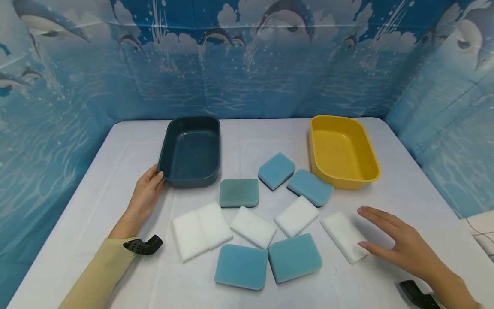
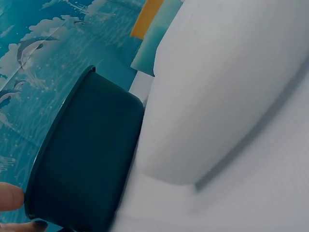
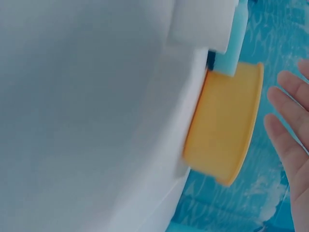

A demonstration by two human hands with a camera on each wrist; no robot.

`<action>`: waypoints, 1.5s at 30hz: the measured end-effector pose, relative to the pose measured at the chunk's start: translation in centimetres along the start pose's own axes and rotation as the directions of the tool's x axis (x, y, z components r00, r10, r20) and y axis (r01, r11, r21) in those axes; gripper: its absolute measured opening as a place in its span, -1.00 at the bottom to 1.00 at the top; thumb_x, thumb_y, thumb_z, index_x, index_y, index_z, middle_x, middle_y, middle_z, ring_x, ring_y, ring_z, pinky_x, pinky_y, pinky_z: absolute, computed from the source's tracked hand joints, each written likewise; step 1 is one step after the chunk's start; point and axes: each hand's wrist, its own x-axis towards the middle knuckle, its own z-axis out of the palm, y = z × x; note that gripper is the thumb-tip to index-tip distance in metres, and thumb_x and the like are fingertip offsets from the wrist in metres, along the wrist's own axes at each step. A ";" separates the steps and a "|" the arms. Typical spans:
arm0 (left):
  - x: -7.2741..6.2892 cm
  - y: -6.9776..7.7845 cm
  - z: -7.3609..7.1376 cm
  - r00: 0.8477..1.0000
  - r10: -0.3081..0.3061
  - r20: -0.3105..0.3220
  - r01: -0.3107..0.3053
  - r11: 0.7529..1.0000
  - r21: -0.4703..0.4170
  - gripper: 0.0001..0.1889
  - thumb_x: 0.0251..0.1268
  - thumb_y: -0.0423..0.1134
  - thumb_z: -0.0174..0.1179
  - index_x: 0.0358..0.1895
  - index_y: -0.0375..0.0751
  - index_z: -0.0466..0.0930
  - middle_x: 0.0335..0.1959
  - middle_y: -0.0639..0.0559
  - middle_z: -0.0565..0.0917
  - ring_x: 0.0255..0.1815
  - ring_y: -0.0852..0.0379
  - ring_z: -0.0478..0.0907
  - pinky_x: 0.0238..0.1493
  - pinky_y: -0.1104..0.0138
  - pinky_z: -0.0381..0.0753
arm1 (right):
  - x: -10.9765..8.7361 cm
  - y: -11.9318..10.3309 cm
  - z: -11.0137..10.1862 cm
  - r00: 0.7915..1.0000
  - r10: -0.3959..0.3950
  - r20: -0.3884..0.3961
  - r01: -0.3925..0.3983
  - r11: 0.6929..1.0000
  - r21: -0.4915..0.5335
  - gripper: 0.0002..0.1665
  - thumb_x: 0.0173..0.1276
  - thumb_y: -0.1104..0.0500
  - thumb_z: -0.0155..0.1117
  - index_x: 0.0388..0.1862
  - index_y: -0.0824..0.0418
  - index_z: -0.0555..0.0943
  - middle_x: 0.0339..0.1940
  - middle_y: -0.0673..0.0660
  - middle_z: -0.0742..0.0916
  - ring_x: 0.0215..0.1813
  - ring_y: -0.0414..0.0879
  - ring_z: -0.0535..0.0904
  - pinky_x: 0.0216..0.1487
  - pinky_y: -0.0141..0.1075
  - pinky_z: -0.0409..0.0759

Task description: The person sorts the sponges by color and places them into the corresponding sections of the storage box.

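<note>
At the near left corner of the dark teal plastic basin (image 1: 189,180), my left hand (image 1: 143,193) holds the rim. In the left wrist view its thumb (image 2: 10,197) meets the basin's edge, while most of the hand is out of frame. My right hand (image 1: 405,242) is held with fingers extended and apart, holding nothing. Nearest to it lies a white sponge (image 1: 343,236), just left of its thumb. Several more white sponges (image 1: 252,227) and several blue sponges with dark undersides (image 1: 241,266) lie across the middle of the table.
A yellow plastic basin (image 1: 343,180) stands at the back right; its inside shows no contents. Two blue sponges (image 1: 310,187) lie close to its left side. A white cloth covers the table (image 1: 127,141). Dolphin-print curtains (image 1: 247,77) hang behind and at both sides.
</note>
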 end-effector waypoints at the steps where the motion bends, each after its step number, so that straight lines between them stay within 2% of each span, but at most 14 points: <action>1: 0.0 0.0 0.0 1.000 -0.003 -0.001 0.003 1.000 -0.004 -0.39 0.52 -0.22 -0.25 0.50 -0.24 -0.26 0.56 -0.06 -0.19 0.56 0.11 -0.15 0.56 0.25 -0.07 | 0.1 -0.3 0.1 1.000 -0.003 0.008 0.003 1.000 0.006 -0.06 -0.29 0.12 0.62 0.20 0.20 0.51 0.30 -0.29 0.44 0.34 -0.59 0.22 0.27 -0.83 0.10; 6: 0.0 -0.2 -0.1 0.999 -0.020 0.031 0.020 1.000 -0.006 -0.38 0.53 -0.18 -0.28 0.49 -0.28 -0.30 0.56 -0.09 -0.21 0.56 0.03 -0.16 0.56 0.16 -0.07 | 0.9 -2.3 0.7 0.997 -0.025 0.076 0.025 1.000 -0.004 -0.06 -0.31 0.15 0.63 0.20 0.15 0.51 0.21 -0.23 0.52 0.28 -0.61 0.25 0.24 -0.85 0.11; 9: -0.1 -0.1 -0.2 0.998 -0.033 0.054 0.034 0.999 -0.018 -0.39 0.54 -0.18 -0.30 0.50 -0.28 -0.31 0.56 -0.10 -0.22 0.57 0.00 -0.17 0.56 0.10 -0.07 | 1.5 -3.3 1.2 0.991 -0.066 0.112 0.067 0.998 -0.001 -0.08 -0.27 0.11 0.63 0.19 0.14 0.51 0.14 -0.14 0.58 0.23 -0.59 0.29 0.23 -0.84 0.15; 13: 0.0 0.0 -0.2 0.997 -0.053 0.054 0.055 0.998 -0.034 -0.40 0.53 -0.22 -0.30 0.50 -0.25 -0.28 0.56 -0.08 -0.21 0.57 0.01 -0.17 0.55 0.08 -0.06 | 2.3 -4.6 1.9 0.981 -0.128 0.148 0.121 0.991 0.057 -0.12 -0.18 0.06 0.60 0.21 0.15 0.49 0.14 -0.09 0.58 0.21 -0.52 0.34 0.23 -0.81 0.19; 16: 0.2 -0.1 -0.2 0.997 -0.055 0.059 0.058 0.998 -0.035 -0.41 0.53 -0.23 -0.29 0.50 -0.24 -0.26 0.56 -0.08 -0.21 0.57 0.01 -0.18 0.55 0.07 -0.06 | 2.8 -5.6 2.3 0.970 -0.107 0.217 0.095 0.993 0.066 -0.12 -0.08 -0.04 0.54 0.28 0.07 0.44 0.19 -0.09 0.55 0.21 -0.48 0.35 0.23 -0.80 0.21; 18: 0.4 -0.1 -0.3 0.997 -0.053 0.064 0.055 0.998 -0.037 -0.41 0.53 -0.24 -0.29 0.50 -0.24 -0.26 0.56 -0.09 -0.21 0.57 0.01 -0.18 0.55 0.07 -0.05 | 3.1 -6.3 2.6 0.952 -0.064 0.299 0.057 0.998 0.032 -0.11 -0.01 -0.15 0.47 0.33 -0.05 0.37 0.24 -0.13 0.51 0.23 -0.43 0.36 0.20 -0.70 0.34; 21: 0.5 -0.1 -0.3 0.996 -0.050 0.070 0.053 0.998 -0.037 -0.41 0.53 -0.22 -0.28 0.50 -0.23 -0.25 0.56 -0.09 -0.20 0.57 0.01 -0.18 0.55 0.06 -0.04 | 3.6 -7.2 3.0 0.904 -0.011 0.427 0.021 1.000 -0.018 -0.11 0.06 -0.30 0.34 0.37 -0.22 0.27 0.31 -0.18 0.46 0.27 -0.33 0.37 0.15 -0.44 0.54; 23: 0.5 -0.1 -0.3 0.996 -0.051 0.072 0.054 0.998 -0.033 -0.41 0.53 -0.21 -0.28 0.50 -0.23 -0.25 0.56 -0.09 -0.20 0.57 0.01 -0.18 0.55 0.06 -0.03 | 3.9 -7.6 3.4 0.879 -0.029 0.475 0.037 0.999 -0.009 -0.11 0.07 -0.33 0.31 0.39 -0.24 0.24 0.33 -0.17 0.44 0.28 -0.25 0.38 0.11 -0.27 0.60; 26: 0.5 -0.1 -0.4 0.996 -0.056 0.075 0.058 0.998 -0.027 -0.40 0.53 -0.20 -0.28 0.50 -0.23 -0.26 0.56 -0.10 -0.20 0.57 0.00 -0.18 0.54 0.06 -0.02 | 4.3 -7.9 3.9 0.865 -0.071 0.496 0.075 0.997 0.013 -0.10 0.07 -0.32 0.32 0.39 -0.23 0.24 0.34 -0.14 0.44 0.26 -0.21 0.40 0.10 -0.20 0.61; 35: 0.4 -0.2 -0.4 0.997 -0.052 0.063 0.053 0.998 -0.024 -0.41 0.53 -0.22 -0.29 0.50 -0.25 -0.23 0.56 -0.11 -0.18 0.56 -0.01 -0.16 0.53 0.05 0.00 | 4.7 -7.9 4.5 0.865 -0.114 0.489 0.121 0.993 0.017 -0.12 0.01 -0.21 0.43 0.35 -0.21 0.31 0.26 -0.11 0.50 0.17 -0.20 0.46 0.03 -0.24 0.63; 45: 0.3 -0.2 -0.4 0.997 -0.050 0.061 0.050 0.999 -0.004 -0.42 0.53 -0.23 -0.32 0.50 -0.23 -0.27 0.56 -0.08 -0.24 0.57 0.00 -0.21 0.53 0.04 0.00 | 4.4 -7.6 4.7 0.890 -0.171 0.422 0.172 0.984 0.038 -0.12 -0.04 -0.10 0.50 0.31 -0.14 0.37 0.20 -0.11 0.52 0.13 -0.24 0.45 -0.01 -0.35 0.63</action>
